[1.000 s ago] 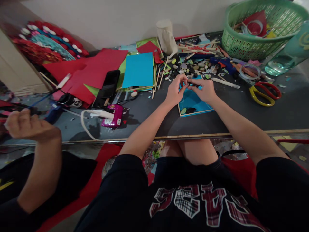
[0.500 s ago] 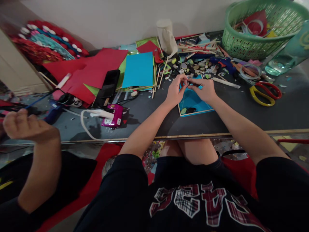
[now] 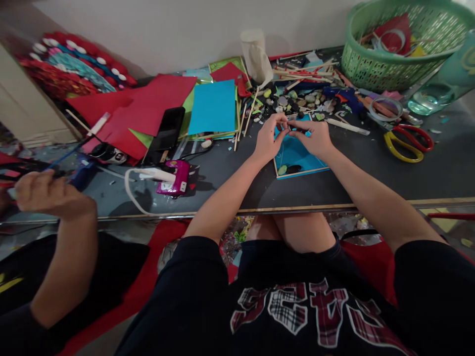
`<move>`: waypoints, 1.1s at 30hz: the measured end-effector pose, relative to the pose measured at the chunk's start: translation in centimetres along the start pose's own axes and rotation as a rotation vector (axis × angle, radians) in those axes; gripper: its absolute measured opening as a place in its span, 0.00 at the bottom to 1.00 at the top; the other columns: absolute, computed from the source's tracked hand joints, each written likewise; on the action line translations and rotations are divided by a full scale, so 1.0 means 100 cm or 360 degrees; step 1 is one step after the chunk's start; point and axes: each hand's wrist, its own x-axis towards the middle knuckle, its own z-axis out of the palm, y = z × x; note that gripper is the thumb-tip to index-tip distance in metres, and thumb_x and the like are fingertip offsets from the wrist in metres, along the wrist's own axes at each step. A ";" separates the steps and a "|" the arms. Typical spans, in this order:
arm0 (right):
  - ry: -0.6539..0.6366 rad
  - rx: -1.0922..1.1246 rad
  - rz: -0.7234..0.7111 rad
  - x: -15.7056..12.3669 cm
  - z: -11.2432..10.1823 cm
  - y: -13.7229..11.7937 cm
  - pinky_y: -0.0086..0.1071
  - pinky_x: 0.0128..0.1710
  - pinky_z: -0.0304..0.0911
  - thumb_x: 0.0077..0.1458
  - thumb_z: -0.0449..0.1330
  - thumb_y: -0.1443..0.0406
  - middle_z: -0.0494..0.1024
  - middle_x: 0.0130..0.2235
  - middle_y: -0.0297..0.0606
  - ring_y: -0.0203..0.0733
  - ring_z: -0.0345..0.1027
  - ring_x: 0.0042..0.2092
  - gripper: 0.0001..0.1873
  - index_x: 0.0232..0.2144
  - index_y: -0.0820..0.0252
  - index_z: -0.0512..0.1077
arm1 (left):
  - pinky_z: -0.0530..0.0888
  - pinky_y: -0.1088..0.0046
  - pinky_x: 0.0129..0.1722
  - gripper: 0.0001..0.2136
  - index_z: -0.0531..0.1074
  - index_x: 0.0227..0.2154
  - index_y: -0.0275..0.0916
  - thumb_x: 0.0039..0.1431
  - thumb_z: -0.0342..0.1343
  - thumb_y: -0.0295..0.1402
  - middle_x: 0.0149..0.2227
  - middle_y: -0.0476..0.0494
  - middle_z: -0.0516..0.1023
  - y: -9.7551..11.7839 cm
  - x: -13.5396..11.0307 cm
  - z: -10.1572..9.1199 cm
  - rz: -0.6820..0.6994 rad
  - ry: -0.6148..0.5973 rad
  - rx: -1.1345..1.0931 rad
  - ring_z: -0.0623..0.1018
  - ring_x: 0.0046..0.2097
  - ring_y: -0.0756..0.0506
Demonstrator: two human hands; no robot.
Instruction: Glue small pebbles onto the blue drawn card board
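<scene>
Above a blue card (image 3: 297,151) edged with thin wooden sticks, my left hand (image 3: 271,134) and my right hand (image 3: 315,137) meet fingertip to fingertip. Both are closed in a pinch. Something small and dark shows between the fingers, too hidden to name. On the card's near left corner lie a green pebble (image 3: 282,170) and a black pebble (image 3: 294,169), side by side. A pale curved line runs on the card below my left fingers. My hands cover part of the card's far side.
Loose pebbles (image 3: 297,102) lie behind the card. Scissors (image 3: 408,143), a tape roll (image 3: 385,109), a bottle (image 3: 441,81) and a green basket (image 3: 378,69) stand right. Left are blue paper (image 3: 212,108), a phone (image 3: 169,127), a purple power adapter (image 3: 174,179) and another person's hand (image 3: 55,195).
My own hands stay nearly in place, still pinched together over the card. The other person's hand at the left has shifted slightly right.
</scene>
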 end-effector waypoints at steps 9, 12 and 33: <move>-0.0002 -0.0003 -0.0002 -0.001 -0.001 -0.003 0.49 0.55 0.78 0.59 0.68 0.62 0.89 0.47 0.34 0.53 0.84 0.49 0.17 0.50 0.49 0.87 | 0.77 0.60 0.50 0.23 0.67 0.54 0.47 0.76 0.37 0.57 0.42 0.41 0.77 -0.009 -0.002 0.003 0.0159 -0.0033 0.0206 0.81 0.44 0.42; -0.0016 -0.0044 0.0029 -0.001 -0.002 -0.005 0.50 0.57 0.77 0.59 0.68 0.61 0.89 0.48 0.34 0.54 0.84 0.50 0.17 0.50 0.51 0.87 | 0.77 0.59 0.53 0.23 0.66 0.56 0.47 0.78 0.32 0.53 0.45 0.40 0.78 -0.006 -0.003 0.002 0.0194 -0.0075 0.0401 0.81 0.49 0.41; -0.0085 0.0367 0.0132 -0.001 -0.001 -0.007 0.52 0.58 0.77 0.58 0.71 0.52 0.88 0.49 0.40 0.54 0.82 0.52 0.22 0.51 0.56 0.86 | 0.78 0.50 0.57 0.25 0.70 0.42 0.46 0.78 0.30 0.52 0.46 0.37 0.77 0.002 0.001 -0.001 0.0165 -0.0024 0.0536 0.80 0.53 0.37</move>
